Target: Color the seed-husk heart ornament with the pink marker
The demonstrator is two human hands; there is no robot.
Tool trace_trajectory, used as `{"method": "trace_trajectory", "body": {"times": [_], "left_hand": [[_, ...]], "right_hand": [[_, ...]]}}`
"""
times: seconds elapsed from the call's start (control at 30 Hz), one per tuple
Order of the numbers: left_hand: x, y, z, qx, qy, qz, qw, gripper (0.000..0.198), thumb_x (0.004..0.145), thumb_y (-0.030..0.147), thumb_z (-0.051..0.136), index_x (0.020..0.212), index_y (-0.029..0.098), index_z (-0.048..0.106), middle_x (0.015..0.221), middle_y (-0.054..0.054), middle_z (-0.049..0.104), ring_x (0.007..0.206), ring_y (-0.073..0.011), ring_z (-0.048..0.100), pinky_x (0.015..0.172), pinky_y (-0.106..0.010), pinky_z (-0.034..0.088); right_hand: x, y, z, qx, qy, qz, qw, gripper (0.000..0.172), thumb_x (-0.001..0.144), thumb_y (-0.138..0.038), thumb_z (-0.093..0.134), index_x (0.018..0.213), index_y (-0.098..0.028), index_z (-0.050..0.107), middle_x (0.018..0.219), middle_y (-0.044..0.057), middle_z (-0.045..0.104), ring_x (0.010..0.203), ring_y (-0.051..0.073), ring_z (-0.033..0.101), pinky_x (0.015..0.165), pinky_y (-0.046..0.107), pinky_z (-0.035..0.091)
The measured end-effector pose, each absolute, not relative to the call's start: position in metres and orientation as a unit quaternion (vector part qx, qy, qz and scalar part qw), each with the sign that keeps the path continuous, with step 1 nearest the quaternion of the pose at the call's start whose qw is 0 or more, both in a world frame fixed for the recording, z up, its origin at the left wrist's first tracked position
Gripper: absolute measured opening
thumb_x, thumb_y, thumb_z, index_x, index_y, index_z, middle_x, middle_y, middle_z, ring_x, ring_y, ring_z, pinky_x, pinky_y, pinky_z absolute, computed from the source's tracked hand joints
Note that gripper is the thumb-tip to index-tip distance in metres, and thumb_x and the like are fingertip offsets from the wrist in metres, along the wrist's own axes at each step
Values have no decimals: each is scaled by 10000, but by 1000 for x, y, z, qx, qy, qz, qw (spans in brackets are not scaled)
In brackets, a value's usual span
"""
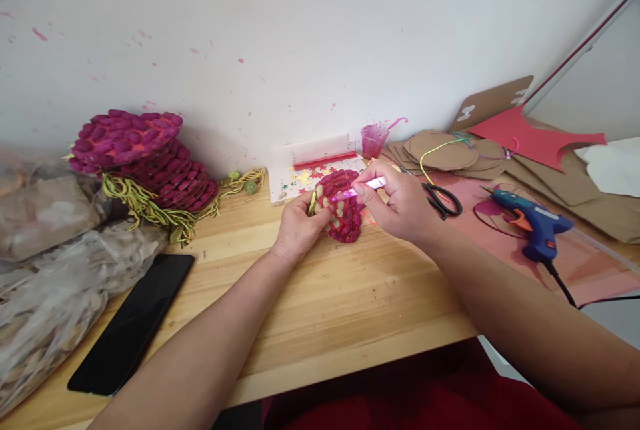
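My left hand (303,220) pinches the left edge of a round disc (345,220) covered in shell-like pieces. Most of these pieces are magenta, while several near my left thumb are bare beige. A loop of olive-green yarn (313,203) shows at my left fingers. My right hand (393,200) is closed on a short white paintbrush (369,185) with a pink-stained end. Its tip meets the face of the disc, among the beige pieces. Behind the disc lies a white sheet (280,180) with red and gold star confetti (303,177).
At left stand a stack of magenta discs (145,157) with yarn, plastic bags (60,297) and a black phone (133,323). A pink-stained cup (374,140) is near the wall. Scissors (443,200), cardboard circles (443,150) and a blue glue gun (537,217) with its cord lie right.
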State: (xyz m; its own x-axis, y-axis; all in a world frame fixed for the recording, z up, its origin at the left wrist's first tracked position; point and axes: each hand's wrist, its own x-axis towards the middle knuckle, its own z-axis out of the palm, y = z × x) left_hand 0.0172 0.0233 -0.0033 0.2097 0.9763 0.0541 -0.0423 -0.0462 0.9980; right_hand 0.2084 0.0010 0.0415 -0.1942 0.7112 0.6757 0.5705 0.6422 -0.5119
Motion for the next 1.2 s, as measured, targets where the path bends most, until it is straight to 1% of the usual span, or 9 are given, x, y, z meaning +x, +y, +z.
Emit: {"method": "trace_trajectory", "body": {"times": [0.1,0.2,0.33,0.47,0.63,0.77,0.93,1.1,1.2], "left_hand": [[17,24,-3,550,428,469,542,249,698,324,783,856,156,687,650,35,618,522,-85,482,507,-203,411],[17,23,-1,548,429,472,541,230,686,318,788,796,164,657,602,53,570,495,-76,445,481,-197,384],[17,23,0,549,429,471,541,237,680,321,791,788,165,650,621,42,593,505,-80,464,494,-201,401],[17,23,0,548,437,470,536,245,677,326,793,795,167,649,642,34,613,516,-85,475,504,-204,401],[17,23,0,555,438,470,528,233,689,330,784,761,171,629,613,47,570,513,-81,450,501,-202,385],[17,23,1,562,442,468,519,240,689,346,777,770,172,633,615,46,562,511,-84,437,499,-210,381],[17,22,2,584,440,472,492,228,710,359,760,781,172,650,637,42,557,536,-89,428,519,-214,373],[17,21,2,595,445,473,473,205,722,334,750,765,171,634,604,53,512,530,-84,390,514,-208,343],[17,23,-1,583,445,478,483,216,721,335,758,760,169,625,611,48,528,536,-87,409,515,-209,357]], "right_hand": [[208,0,42,-429,-763,70,478,94,930,-267,586,859,-206,586,665,-29,598,559,111,508,552,263,354],[208,1,42,-424,-767,71,477,108,941,-272,570,859,-205,590,671,-22,607,583,118,533,567,263,372],[210,1,42,-417,-767,52,485,85,941,-258,576,872,-208,583,686,-23,621,576,114,523,562,262,372],[211,0,42,-417,-757,38,502,85,949,-273,576,891,-211,589,726,-13,640,617,124,545,595,269,394],[209,-1,43,-420,-778,53,464,92,937,-274,583,866,-218,598,721,-7,643,625,135,558,593,276,397],[208,-1,44,-427,-758,43,491,86,945,-281,568,884,-225,590,751,1,666,633,140,569,600,282,408],[207,-5,44,-433,-772,50,463,94,936,-298,591,876,-226,602,745,4,671,639,147,585,599,281,417],[206,-6,46,-420,-761,25,495,76,944,-266,577,886,-220,595,765,7,678,646,140,593,604,276,417],[207,-5,47,-404,-776,40,483,66,945,-250,580,888,-222,598,771,0,677,661,137,603,613,272,422]]}}
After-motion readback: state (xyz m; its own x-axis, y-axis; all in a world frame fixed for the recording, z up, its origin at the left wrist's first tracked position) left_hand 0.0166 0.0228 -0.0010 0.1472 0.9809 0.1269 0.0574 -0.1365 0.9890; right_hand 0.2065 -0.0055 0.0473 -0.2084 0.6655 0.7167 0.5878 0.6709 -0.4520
